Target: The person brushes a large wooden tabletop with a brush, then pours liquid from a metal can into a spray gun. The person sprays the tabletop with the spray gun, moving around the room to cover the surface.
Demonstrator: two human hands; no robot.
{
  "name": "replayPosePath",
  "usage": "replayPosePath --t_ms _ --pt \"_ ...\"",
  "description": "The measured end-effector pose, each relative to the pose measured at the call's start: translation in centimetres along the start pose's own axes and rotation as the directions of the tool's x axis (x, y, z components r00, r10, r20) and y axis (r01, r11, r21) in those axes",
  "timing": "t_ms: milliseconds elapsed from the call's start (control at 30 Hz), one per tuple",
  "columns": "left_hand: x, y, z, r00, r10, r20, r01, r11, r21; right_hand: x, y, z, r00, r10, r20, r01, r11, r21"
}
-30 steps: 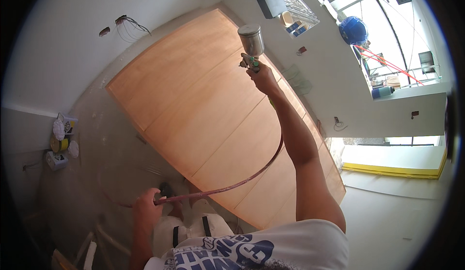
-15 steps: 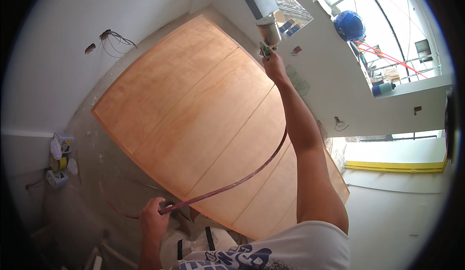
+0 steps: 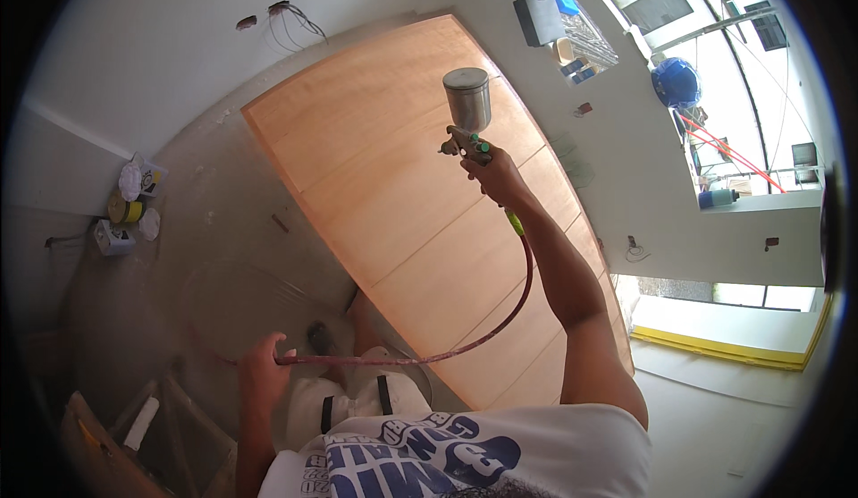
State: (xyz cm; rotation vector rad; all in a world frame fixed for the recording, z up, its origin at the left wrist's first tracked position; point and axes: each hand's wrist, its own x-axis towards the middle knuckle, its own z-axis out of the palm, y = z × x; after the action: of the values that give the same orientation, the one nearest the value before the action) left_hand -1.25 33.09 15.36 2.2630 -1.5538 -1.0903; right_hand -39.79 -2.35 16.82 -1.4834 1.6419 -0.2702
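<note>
My right hand [image 3: 491,174] grips a spray gun [image 3: 465,143] by its handle, with my arm stretched out over a large wooden panel [image 3: 393,149]. A metal cup [image 3: 467,100] sits on top of the gun, and its nozzle points left. From the handle's yellow-green fitting a dark red hose [image 3: 483,341] curves down and back to my left. There my left hand [image 3: 263,368] is closed round the hose, low beside my leg. The panel has thin grooves across its orange-brown face and lies below the gun.
White walls stand behind and to the right; loose wires [image 3: 299,22] stick out of one. A blue helmet [image 3: 677,82] and a bottle [image 3: 719,198] are at the window opening. Cans and tubs [image 3: 125,207] stand at left. Wooden frame pieces [image 3: 112,444] lie lower left.
My right hand has brought the spray gun from the panel's far right edge back toward me and left, over the panel. My left hand still holds the hose. The head view has shifted.
</note>
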Motion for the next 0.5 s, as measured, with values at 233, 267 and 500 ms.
replayPosePath --t_ms 233,267,500 --pt "-7.0 -8.2 -2.3 0.994 -0.091 -0.065 0.091 0.996 -0.005 -9.1 -4.6 9.9 0.969 -0.111 0.222 0.098 0.993 0.067" --pt "-7.5 -8.9 -2.6 0.992 -0.108 -0.067 0.107 0.994 -0.016 -10.1 -5.5 10.7 0.960 -0.098 0.263 0.084 0.994 0.063" --pt "-7.5 -9.5 -2.3 0.994 -0.040 -0.101 0.041 0.999 0.014 -12.0 -5.1 11.5 0.906 -0.045 0.422 0.026 0.998 0.052"
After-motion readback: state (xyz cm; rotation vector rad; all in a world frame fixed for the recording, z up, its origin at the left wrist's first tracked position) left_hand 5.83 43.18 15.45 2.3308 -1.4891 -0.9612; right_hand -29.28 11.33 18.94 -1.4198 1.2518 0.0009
